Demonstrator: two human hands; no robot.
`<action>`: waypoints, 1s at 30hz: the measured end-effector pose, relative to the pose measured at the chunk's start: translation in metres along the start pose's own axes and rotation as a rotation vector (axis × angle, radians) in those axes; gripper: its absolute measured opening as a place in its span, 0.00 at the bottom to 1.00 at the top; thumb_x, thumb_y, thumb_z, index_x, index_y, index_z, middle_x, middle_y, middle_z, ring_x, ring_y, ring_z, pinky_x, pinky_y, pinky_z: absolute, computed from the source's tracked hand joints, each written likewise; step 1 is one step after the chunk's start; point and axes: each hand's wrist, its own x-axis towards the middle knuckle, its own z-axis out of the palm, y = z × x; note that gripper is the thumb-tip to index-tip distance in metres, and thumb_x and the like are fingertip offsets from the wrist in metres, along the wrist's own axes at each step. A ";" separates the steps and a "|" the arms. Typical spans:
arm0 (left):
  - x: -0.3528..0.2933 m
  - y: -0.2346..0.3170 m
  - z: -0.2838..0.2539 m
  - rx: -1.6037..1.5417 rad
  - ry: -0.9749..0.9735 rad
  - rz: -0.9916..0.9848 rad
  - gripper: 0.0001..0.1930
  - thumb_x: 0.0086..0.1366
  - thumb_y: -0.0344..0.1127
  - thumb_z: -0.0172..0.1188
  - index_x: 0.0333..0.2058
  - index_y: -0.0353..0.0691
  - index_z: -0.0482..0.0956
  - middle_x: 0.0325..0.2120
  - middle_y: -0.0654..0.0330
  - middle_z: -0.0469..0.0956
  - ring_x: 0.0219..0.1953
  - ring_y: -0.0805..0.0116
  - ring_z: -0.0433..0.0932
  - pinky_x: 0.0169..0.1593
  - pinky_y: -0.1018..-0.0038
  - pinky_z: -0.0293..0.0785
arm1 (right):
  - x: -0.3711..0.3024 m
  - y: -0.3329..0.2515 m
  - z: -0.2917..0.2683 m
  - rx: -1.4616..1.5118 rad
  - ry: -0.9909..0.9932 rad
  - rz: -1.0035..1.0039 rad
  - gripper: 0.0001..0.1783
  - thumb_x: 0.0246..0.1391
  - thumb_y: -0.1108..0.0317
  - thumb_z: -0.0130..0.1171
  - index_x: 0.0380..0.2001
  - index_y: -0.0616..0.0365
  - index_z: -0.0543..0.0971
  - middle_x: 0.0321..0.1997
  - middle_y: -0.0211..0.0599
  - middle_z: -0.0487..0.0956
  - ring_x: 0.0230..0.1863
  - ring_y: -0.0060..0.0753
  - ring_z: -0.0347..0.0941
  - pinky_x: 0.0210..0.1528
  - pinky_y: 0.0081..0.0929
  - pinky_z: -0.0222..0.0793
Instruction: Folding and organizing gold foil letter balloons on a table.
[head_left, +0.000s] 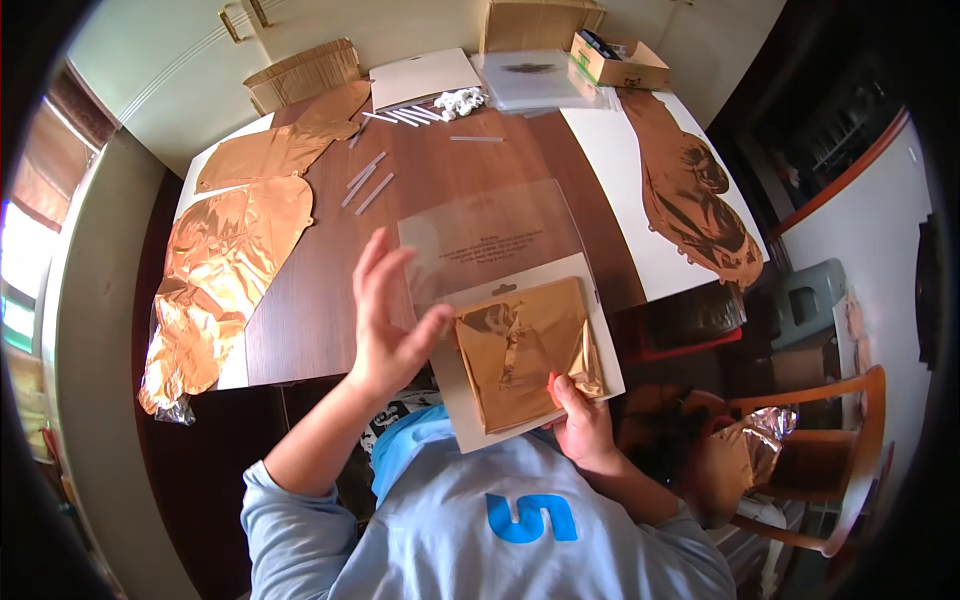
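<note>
My right hand point(578, 420) pinches the lower edge of a white backing card point(467, 400) with a folded copper foil balloon point(520, 352) lying on it. A clear plastic bag point(490, 240) covers the card's upper part and spreads onto the brown table point(300, 320). My left hand point(385, 320) is raised, fingers spread, its thumb touching the left edge of the bag and foil. It grips nothing.
Flat copper foil balloons lie at the left point(215, 290) and back left point(275, 150), another on white sheets at right point(695, 195). White straws point(368, 185), small white pieces point(460, 100), cardboard boxes point(620, 62) and clear bags point(535, 78) sit at the back. A wooden chair point(845, 460) stands right.
</note>
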 end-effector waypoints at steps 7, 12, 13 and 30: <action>-0.024 0.027 -0.007 -1.117 0.032 -0.989 0.40 0.61 0.28 0.65 0.66 0.38 0.51 0.59 0.51 0.65 0.58 0.60 0.69 0.59 0.65 0.69 | -0.006 0.020 0.019 -0.132 -0.037 -0.157 0.10 0.64 0.64 0.56 0.40 0.59 0.78 0.35 0.26 0.77 0.36 0.16 0.70 0.41 0.16 0.66; -0.050 0.040 -0.015 -1.027 -0.157 -0.927 0.30 0.62 0.32 0.66 0.60 0.34 0.64 0.51 0.58 0.75 0.52 0.69 0.74 0.56 0.69 0.72 | -0.018 0.030 0.032 -0.118 -0.025 -0.226 0.12 0.65 0.64 0.54 0.44 0.62 0.78 0.42 0.30 0.78 0.43 0.19 0.72 0.50 0.18 0.66; -0.062 0.040 -0.017 -1.068 -0.107 -0.928 0.23 0.62 0.32 0.66 0.54 0.34 0.71 0.46 0.60 0.78 0.49 0.70 0.76 0.54 0.69 0.73 | -0.024 0.027 0.034 -0.129 0.017 -0.105 0.14 0.66 0.64 0.54 0.46 0.64 0.77 0.45 0.31 0.78 0.45 0.20 0.72 0.53 0.20 0.67; -0.085 0.032 -0.042 -1.090 -0.096 -0.920 0.28 0.64 0.29 0.60 0.62 0.36 0.63 0.54 0.56 0.72 0.56 0.66 0.71 0.59 0.66 0.68 | 0.007 -0.033 0.016 -0.275 -0.289 0.041 0.20 0.68 0.69 0.44 0.60 0.63 0.66 0.54 0.35 0.75 0.55 0.24 0.71 0.60 0.24 0.63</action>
